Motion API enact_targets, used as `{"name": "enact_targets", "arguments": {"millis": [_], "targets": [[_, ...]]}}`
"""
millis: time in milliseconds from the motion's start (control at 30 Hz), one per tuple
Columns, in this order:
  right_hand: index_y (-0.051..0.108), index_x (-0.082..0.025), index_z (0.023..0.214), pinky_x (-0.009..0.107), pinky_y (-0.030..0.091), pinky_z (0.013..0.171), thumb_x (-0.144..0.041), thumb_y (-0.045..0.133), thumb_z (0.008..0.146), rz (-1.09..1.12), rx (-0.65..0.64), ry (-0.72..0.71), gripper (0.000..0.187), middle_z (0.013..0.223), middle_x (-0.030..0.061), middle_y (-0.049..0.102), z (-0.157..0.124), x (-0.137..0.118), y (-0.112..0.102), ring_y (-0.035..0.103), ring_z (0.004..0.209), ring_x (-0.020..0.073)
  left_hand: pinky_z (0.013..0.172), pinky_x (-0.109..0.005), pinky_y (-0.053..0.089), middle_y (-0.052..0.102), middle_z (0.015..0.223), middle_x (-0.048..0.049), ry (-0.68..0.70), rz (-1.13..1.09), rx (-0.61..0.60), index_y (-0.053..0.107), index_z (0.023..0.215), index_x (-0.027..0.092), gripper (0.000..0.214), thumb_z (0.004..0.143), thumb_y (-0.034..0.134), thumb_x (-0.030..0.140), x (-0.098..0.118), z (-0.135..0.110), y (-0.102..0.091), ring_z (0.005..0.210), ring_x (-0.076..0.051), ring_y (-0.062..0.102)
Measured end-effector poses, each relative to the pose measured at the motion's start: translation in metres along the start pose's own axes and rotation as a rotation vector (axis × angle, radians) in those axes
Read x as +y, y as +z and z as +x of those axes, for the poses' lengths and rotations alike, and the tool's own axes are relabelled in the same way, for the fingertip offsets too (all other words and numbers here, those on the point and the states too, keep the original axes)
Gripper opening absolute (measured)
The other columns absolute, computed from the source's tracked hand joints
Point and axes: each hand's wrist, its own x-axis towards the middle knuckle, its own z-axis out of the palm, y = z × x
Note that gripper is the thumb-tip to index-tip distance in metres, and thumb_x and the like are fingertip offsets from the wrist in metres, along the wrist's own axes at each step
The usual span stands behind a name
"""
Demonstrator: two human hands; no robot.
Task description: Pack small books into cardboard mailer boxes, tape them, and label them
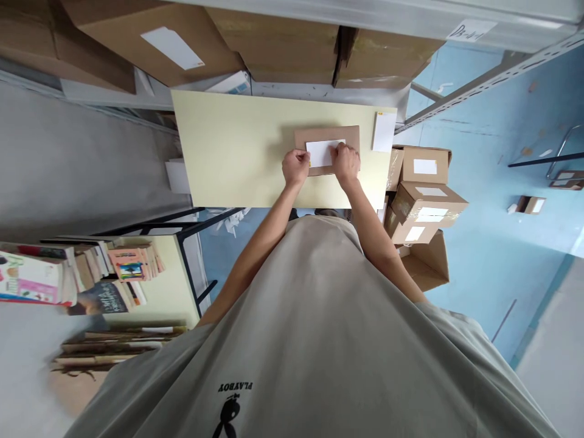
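A small flat brown cardboard box (pixel 326 132) lies on the pale yellow tabletop in front of me. On its upper face is a white label (pixel 319 154), with a small yellow mark at its lower left corner. My left hand (pixel 295 165) is closed, its thumb and finger pinching the label's left edge. At the other end, my right hand (pixel 345 163) is closed over the label's right edge, with its fingertips curled onto it and partly hidden. Whether the label is fully flat against the box I cannot tell.
The yellow table (pixel 232 152) carries a pad of white labels (pixel 384 131) at its right end. Behind it stand large cartons (pixel 278 48) on a metal shelf. Labelled boxes (pixel 429 207) are stacked on the blue floor to the right. Books (pixel 137 264) sit on a left-hand table.
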Motion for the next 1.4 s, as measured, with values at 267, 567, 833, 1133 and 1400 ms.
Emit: {"name": "enact_targets", "arguments": {"millis": [267, 567, 833, 1133, 1400], "targets": [[0.069, -0.025, 0.124, 0.060, 0.058, 0.117, -0.051, 0.062, 0.116, 0.046, -0.092, -0.037, 0.028, 0.131, 0.0155, 0.077, -0.015, 0.012, -0.006, 0.075, 0.121, 0.0347, 0.102, -0.038, 0.059, 0.078, 0.085, -0.0045, 0.020, -0.009, 0.025, 0.070, 0.086, 0.027, 0.016, 0.099, 0.078, 0.023, 0.001, -0.004, 0.002, 0.101, -0.027, 0.077], [0.077, -0.020, 0.114, 0.062, 0.061, 0.113, -0.055, 0.055, 0.121, -0.041, -0.047, 0.009, 0.042, 0.124, 0.0216, 0.081, 0.019, -0.016, -0.005, 0.078, 0.121, 0.0406, 0.108, -0.040, 0.056, 0.077, 0.097, -0.0059, 0.051, 0.024, 0.029, 0.070, 0.089, 0.027, 0.015, 0.102, 0.075, 0.022, 0.001, -0.007, 0.001, 0.101, -0.027, 0.075], [0.074, -0.021, 0.119, 0.063, 0.061, 0.115, -0.060, 0.077, 0.107, -0.007, -0.115, -0.062, 0.041, 0.140, 0.0194, 0.072, -0.011, -0.013, -0.003, 0.076, 0.124, 0.0389, 0.112, -0.039, 0.054, 0.070, 0.090, -0.0056, 0.119, 0.030, 0.037, 0.065, 0.088, 0.029, 0.022, 0.104, 0.077, 0.021, 0.002, -0.015, -0.003, 0.108, -0.029, 0.073], [0.079, -0.021, 0.105, 0.068, 0.059, 0.117, -0.055, 0.066, 0.116, -0.013, -0.142, -0.022, 0.038, 0.121, 0.0203, 0.080, 0.022, -0.037, 0.006, 0.076, 0.127, 0.0431, 0.105, -0.037, 0.060, 0.078, 0.097, -0.0034, -0.040, -0.070, 0.008, 0.066, 0.129, 0.025, 0.040, 0.104, 0.087, 0.047, 0.000, -0.013, -0.007, 0.111, -0.026, 0.080], [0.078, -0.015, 0.125, 0.065, 0.057, 0.124, -0.056, 0.088, 0.100, 0.014, -0.228, -0.165, 0.049, 0.147, 0.0215, 0.072, 0.015, -0.017, 0.020, 0.075, 0.132, 0.0399, 0.097, -0.039, 0.060, 0.061, 0.077, 0.0046, -0.013, -0.013, 0.003, 0.063, 0.112, 0.025, 0.033, 0.094, 0.091, 0.023, -0.022, 0.014, -0.004, 0.090, -0.024, 0.077]]}}
